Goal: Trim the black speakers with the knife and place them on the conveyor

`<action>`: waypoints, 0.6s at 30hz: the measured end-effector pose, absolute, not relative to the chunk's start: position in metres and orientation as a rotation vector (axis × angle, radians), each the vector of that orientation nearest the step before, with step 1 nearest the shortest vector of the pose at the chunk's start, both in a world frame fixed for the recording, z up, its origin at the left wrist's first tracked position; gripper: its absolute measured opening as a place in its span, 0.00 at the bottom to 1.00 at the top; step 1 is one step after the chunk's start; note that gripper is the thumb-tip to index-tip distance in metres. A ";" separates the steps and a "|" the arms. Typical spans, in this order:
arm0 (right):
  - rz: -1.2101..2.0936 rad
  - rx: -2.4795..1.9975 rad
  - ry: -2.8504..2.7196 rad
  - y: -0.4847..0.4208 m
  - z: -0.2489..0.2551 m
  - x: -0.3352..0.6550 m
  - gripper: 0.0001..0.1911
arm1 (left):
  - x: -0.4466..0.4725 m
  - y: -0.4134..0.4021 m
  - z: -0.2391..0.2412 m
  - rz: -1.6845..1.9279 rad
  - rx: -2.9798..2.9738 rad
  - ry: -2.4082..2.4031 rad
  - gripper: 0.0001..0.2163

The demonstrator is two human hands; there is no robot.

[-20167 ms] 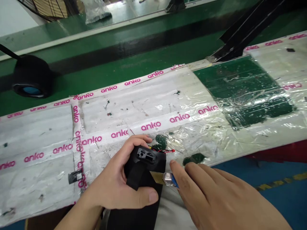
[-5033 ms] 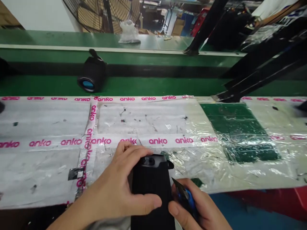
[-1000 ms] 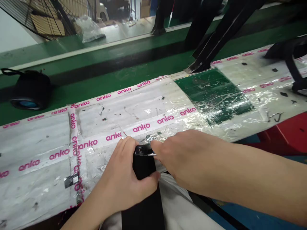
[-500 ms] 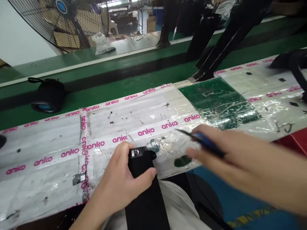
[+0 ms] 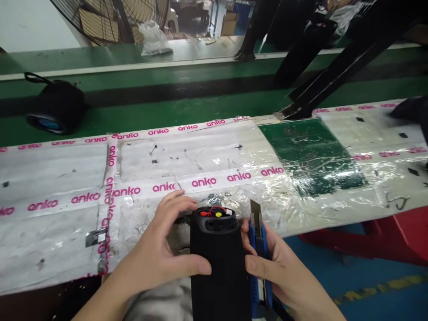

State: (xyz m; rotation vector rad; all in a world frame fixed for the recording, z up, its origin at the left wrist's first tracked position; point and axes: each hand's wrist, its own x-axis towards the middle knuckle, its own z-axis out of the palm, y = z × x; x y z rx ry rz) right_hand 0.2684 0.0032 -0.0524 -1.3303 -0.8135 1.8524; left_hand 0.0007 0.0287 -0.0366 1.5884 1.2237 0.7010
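A black fabric-covered speaker body [image 5: 217, 267] stands before me with its end turned up toward me. In that open end show wires and connectors [image 5: 217, 213], red, yellow and white. My left hand [image 5: 163, 249] is closed around the speaker's left side, thumb across the front. In my right hand [image 5: 267, 263] is a blue utility knife [image 5: 259, 249], its blade [image 5: 256, 208] out and pointing away from me. The knife lies along the right side of the speaker, and the fingertips of my right hand touch or nearly touch that side. The speaker's lower part runs out of view.
Beyond lies a bench top covered in white sheets and "anko" tape [image 5: 203, 182]. Another black speaker with a strap [image 5: 56, 107] sits on the green surface at left. A dark metal post [image 5: 334, 76] slants behind. Something red [image 5: 384, 240] stands at right, below the bench edge.
The speaker has turned, so its open end with wires now faces me. My right hand has come left with the utility knife, from apart to beside the speaker. The view has shifted.
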 end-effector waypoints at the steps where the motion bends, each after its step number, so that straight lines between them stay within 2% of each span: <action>1: 1.864 -1.314 -0.792 0.002 -0.053 0.270 0.30 | 0.005 0.030 -0.037 0.719 1.586 1.204 0.33; 11: 1.941 -1.211 -0.631 -0.001 -0.052 0.256 0.25 | 0.042 0.024 -0.041 0.937 1.359 1.051 0.25; 16: 1.960 -1.222 -0.632 -0.006 -0.048 0.240 0.24 | 0.031 0.030 -0.005 0.658 1.526 1.430 0.17; 18: 1.964 -1.239 -0.645 -0.010 -0.044 0.234 0.28 | 0.030 0.034 0.009 0.482 1.667 1.641 0.14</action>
